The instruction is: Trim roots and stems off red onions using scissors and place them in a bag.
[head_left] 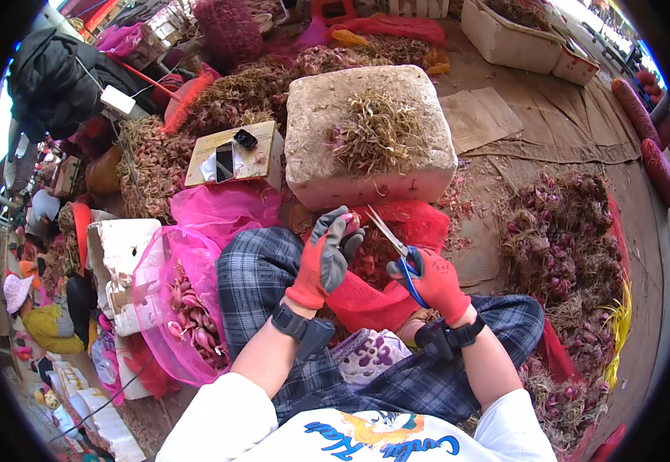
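My left hand (322, 250), in a red and grey work glove, is closed around a small pinkish shallot (351, 222) whose end shows at the fingertips. My right hand (437, 281), gloved too, grips scissors (388, 233) by their blue handles. Their blades are slightly apart and point up and left, just right of the shallot. Beneath both hands a red mesh bag (369, 306) lies spread over my lap. Ahead is a dirty white foam box (312, 115) with a heap of dry shallot tops (381, 131). Peeled-looking shallots (196, 319) fill a pink mesh bag (231, 208) on my left.
A small carton (254, 163) bears a phone (225, 162) and a black watch (245, 138). Untrimmed shallots (558, 246) lie piled at right, with more heaps (235, 100) beyond the carton. An open foam box (497, 38) stands far right. Another person (46, 327) sits at far left.
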The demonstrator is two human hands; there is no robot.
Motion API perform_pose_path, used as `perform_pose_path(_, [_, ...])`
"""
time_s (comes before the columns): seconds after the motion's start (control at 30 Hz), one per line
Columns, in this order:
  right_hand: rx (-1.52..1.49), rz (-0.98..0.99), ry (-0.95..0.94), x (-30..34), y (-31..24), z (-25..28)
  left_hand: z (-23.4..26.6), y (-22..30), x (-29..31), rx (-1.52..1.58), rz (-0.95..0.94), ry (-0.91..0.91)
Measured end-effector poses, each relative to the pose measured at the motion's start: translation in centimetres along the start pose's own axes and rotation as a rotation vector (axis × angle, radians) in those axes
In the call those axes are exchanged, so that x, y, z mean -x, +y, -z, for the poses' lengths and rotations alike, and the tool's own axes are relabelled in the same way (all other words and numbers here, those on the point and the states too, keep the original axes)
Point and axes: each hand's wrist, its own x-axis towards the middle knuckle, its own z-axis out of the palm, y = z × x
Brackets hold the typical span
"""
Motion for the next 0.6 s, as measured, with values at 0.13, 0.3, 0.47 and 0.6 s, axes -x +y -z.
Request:
perform_pose_path(0.13, [0.196,0.098,0.148,0.3,-0.6,-0.3,0.3,0.2,-0.1,0.082,0.051,0.101])
perform_pose_path(0.3, [0.31,0.147,0.235,0.1,0.8,-1.0,0.9,-0.4,0.5,0.118,0.028,-0.081])
perform_pose_path(0.47, [0.441,0.068,0.094,0.1,1.5,-0.7,0.3,0.1,0.1,0.062,0.18,0.066])
perform_pose_path(0.6, [0.068,-0.146,-0.063,-0.1,-0.6,0.2,0.0,0.3,0.2,0.117,0.178,0.049])
